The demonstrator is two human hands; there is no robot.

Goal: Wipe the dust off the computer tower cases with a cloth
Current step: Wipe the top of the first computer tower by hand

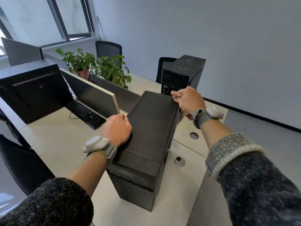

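The computer tower [149,128] stood upright on the table [61,141] right in front of me, its vented front facing me and its dark top panel running away from me. My left hand [116,128] lay on the near left part of that top, palm down, fingers curled over the left edge and gripping it, the forearm reaching in from the lower left. My right hand [189,100] stretched further out, fingers hooked over the far right corner of the top, clamped on the case. Both wrists wore grey bands [97,145]. A second tower [182,74] stood behind, near the table's far edge, just beyond my right hand.
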